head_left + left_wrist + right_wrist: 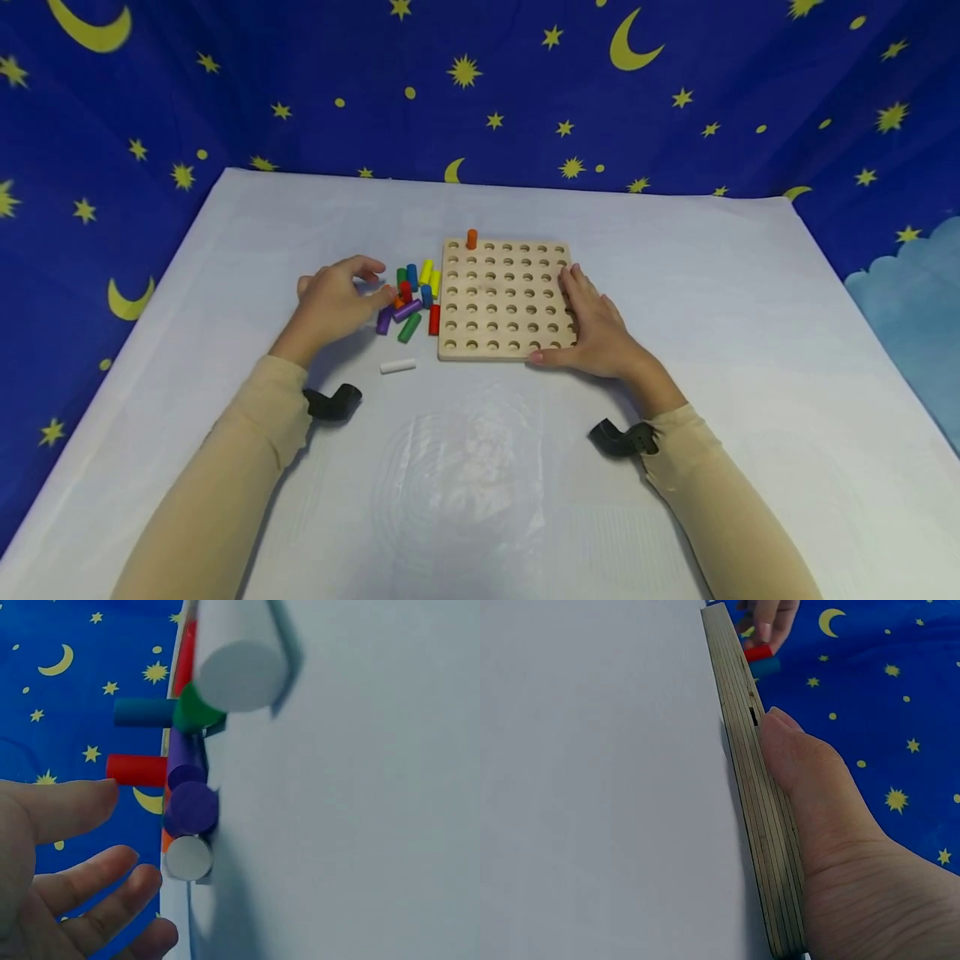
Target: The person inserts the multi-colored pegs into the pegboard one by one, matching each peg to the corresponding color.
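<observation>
A square wooden pegboard (501, 302) with rows of round holes lies flat on the table. One orange peg (472, 240) stands upright in its far row, near the left corner. My left hand (335, 298) hovers over the left side of a heap of coloured pegs, thumb and fingers apart with nothing between them. Its thumb tip comes close to an upright red peg (136, 770); purple pegs (193, 808) lie just below. My right hand (596, 329) rests spread over the board's near right corner, thumb (780, 750) along the near edge and fingers along the right side.
A white peg (397, 366) lies apart, in front of the heap. Green (409, 327), yellow (426, 272) and blue pegs (427, 296) crowd against the board's left side, with a red one (434, 320). A starry blue cloth (525, 92) hangs behind the white table (480, 500).
</observation>
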Demonstrator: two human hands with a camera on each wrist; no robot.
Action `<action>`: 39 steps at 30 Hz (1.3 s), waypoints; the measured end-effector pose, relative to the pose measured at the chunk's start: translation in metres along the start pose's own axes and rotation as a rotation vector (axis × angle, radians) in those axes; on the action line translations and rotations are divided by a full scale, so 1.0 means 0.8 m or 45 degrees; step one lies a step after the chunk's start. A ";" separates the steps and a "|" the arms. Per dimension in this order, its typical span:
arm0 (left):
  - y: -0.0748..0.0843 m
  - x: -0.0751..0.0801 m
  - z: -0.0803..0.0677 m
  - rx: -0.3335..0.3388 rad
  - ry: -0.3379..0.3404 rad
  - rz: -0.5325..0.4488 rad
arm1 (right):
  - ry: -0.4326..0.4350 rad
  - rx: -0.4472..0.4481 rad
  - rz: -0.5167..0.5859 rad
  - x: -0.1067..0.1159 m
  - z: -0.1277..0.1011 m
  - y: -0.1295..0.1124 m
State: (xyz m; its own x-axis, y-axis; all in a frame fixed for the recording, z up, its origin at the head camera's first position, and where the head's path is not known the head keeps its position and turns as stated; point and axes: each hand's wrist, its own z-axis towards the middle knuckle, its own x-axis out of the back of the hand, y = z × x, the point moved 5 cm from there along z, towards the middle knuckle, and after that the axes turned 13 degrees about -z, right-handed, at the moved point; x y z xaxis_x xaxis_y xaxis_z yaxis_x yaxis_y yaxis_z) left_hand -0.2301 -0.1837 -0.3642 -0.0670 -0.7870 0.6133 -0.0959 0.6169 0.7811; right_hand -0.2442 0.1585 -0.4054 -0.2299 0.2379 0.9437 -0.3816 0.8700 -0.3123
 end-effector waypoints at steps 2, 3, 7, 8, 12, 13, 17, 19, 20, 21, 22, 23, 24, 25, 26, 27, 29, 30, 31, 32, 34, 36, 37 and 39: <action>0.000 -0.003 0.001 0.000 -0.022 0.016 | 0.002 -0.002 0.002 0.001 -0.001 0.000; 0.001 -0.005 0.001 -0.001 -0.027 0.022 | 0.003 -0.002 0.004 0.002 -0.001 0.000; 0.002 -0.009 0.004 -0.003 -0.022 0.033 | 0.006 -0.003 0.011 0.004 -0.003 0.000; 0.002 -0.010 0.005 -0.001 -0.019 0.035 | 0.008 -0.002 0.012 0.004 -0.003 0.001; 0.003 -0.012 0.007 0.036 -0.029 0.036 | 0.017 0.001 0.012 0.004 -0.004 0.001; 0.004 -0.012 0.007 0.048 -0.036 0.038 | 0.019 0.002 0.014 0.004 -0.004 0.001; 0.007 -0.011 0.006 0.097 -0.053 0.041 | 0.018 0.005 0.018 0.003 -0.003 0.000; 0.007 -0.011 0.006 0.111 -0.056 0.047 | 0.015 0.008 0.022 0.002 -0.003 0.000; 0.007 -0.011 0.006 0.116 -0.056 0.050 | 0.014 0.010 0.021 0.001 -0.003 0.000; 0.007 -0.012 0.006 0.117 -0.054 0.052 | 0.014 0.011 0.018 0.001 -0.003 0.000; 0.007 -0.012 0.006 0.114 -0.050 0.056 | 0.014 0.011 0.017 0.001 -0.003 0.000; 0.006 -0.013 0.006 0.110 -0.045 0.058 | 0.013 0.010 0.013 0.001 -0.003 0.000; 0.006 -0.014 0.006 0.100 -0.040 0.060 | 0.011 0.009 0.009 0.001 -0.003 0.000; 0.006 -0.015 0.007 0.089 -0.035 0.062 | 0.008 0.008 0.005 0.001 -0.003 0.000; 0.005 -0.015 0.007 0.079 -0.029 0.061 | 0.004 0.008 0.003 0.001 -0.003 0.000; 0.005 -0.016 0.006 0.072 -0.025 0.059 | 0.000 0.007 0.000 0.001 -0.003 0.000; 0.005 -0.017 0.007 0.051 -0.021 0.058 | -0.007 0.004 0.001 0.002 -0.004 0.000; 0.006 -0.018 0.007 0.042 -0.021 0.058 | -0.010 0.005 0.003 0.002 -0.004 0.000; 0.006 -0.018 0.007 0.035 -0.019 0.057 | -0.013 0.004 0.004 0.002 -0.005 0.000; 0.006 -0.019 0.007 0.025 -0.017 0.058 | -0.015 0.004 0.004 0.003 -0.005 0.000; 0.006 -0.019 0.008 -0.005 -0.015 0.063 | -0.015 0.001 0.005 0.003 -0.006 0.000; 0.006 -0.020 0.008 -0.032 -0.010 0.063 | -0.018 -0.001 0.003 0.003 -0.006 0.000; 0.006 -0.020 0.008 -0.046 -0.007 0.060 | -0.019 -0.002 0.002 0.003 -0.006 0.000; 0.006 -0.021 0.009 -0.065 -0.001 0.046 | -0.017 -0.004 -0.003 0.003 -0.006 0.000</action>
State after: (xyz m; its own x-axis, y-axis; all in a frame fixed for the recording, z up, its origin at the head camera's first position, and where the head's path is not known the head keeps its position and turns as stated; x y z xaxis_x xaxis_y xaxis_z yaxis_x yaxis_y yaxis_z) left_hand -0.2364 -0.1679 -0.3713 -0.0705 -0.7643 0.6409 -0.0422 0.6443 0.7636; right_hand -0.2403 0.1615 -0.4031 -0.2413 0.2303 0.9427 -0.3792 0.8718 -0.3101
